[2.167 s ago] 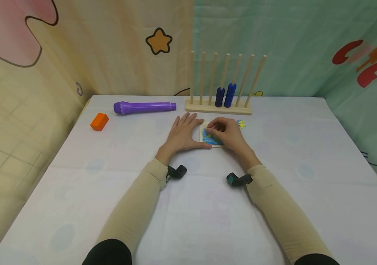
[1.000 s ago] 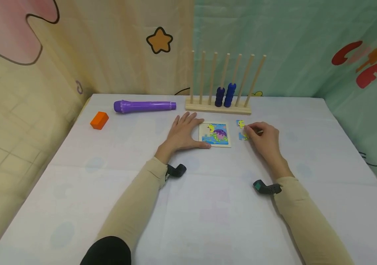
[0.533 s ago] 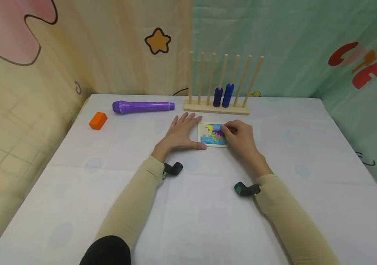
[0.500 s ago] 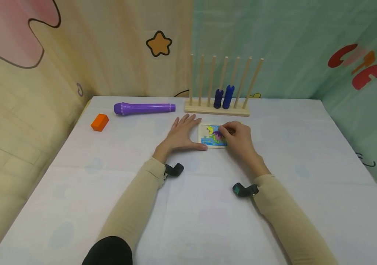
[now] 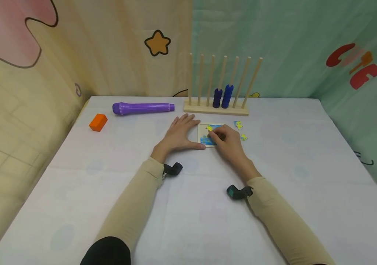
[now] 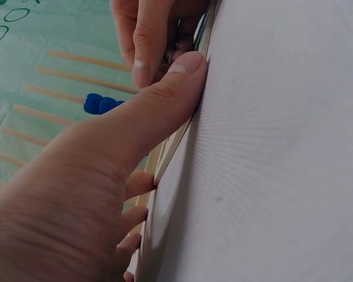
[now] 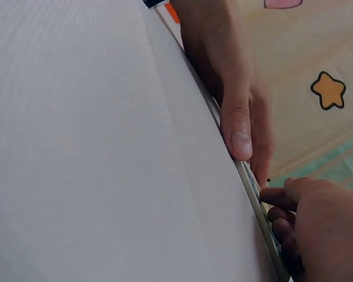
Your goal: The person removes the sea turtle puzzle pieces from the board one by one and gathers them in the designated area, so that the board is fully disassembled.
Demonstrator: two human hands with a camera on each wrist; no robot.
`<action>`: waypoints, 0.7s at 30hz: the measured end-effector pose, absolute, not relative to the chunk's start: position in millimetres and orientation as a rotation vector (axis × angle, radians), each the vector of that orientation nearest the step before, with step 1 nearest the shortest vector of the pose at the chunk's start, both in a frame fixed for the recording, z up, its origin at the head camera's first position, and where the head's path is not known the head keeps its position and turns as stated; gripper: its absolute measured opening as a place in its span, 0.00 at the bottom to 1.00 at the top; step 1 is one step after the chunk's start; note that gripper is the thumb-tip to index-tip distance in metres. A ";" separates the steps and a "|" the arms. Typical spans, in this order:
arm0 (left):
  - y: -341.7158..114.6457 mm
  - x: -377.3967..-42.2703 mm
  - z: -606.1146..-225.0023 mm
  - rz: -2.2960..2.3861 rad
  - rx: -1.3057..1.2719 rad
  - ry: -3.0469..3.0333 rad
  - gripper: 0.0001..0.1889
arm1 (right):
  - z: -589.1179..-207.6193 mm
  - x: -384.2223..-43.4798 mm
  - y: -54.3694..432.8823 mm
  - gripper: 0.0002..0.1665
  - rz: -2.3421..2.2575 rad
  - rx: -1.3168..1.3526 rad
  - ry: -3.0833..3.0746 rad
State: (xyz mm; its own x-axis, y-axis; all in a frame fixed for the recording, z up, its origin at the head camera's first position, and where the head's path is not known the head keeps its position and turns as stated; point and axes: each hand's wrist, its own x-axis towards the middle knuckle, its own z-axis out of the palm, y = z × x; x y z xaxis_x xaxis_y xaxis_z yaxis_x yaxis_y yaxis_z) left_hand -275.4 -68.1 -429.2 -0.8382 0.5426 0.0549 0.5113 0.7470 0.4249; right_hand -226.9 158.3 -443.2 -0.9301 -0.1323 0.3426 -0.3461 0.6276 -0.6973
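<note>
A small square jigsaw puzzle board [image 5: 207, 141] with a cartoon animal on blue lies on the white table. My left hand [image 5: 179, 134] rests spread at its left side, thumb along the near edge. Over the board, my right hand [image 5: 229, 143] has its thumb and curled fingers pinched together, holding a puzzle piece mostly hidden by the fingers. Two loose puzzle pieces lie to the right, one yellow and blue piece [image 5: 238, 124] and another mostly yellow piece [image 5: 244, 137]. In the left wrist view, my left thumb [image 6: 165, 97] presses at the board's edge.
Behind the board stands a wooden peg rack [image 5: 215, 109] with dark blue beads on two pegs. A purple toy microphone [image 5: 143, 108] lies at the back left. Further left is an orange block [image 5: 98, 122]. Patterned curtains surround the table.
My right hand went out to the loose pieces at the right, then came back left over the board, where it now sits further left. The left hand stays in place.
</note>
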 end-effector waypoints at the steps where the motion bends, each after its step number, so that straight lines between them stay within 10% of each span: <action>1: -68.0 -275.9 -428.9 0.662 0.869 2.872 0.57 | -443.5 -227.0 157.9 0.11 1.189 0.393 -2.587; 21: -69.5 -278.6 -433.9 0.688 0.847 2.878 0.57 | -439.2 -220.3 133.1 0.14 0.977 0.351 -2.687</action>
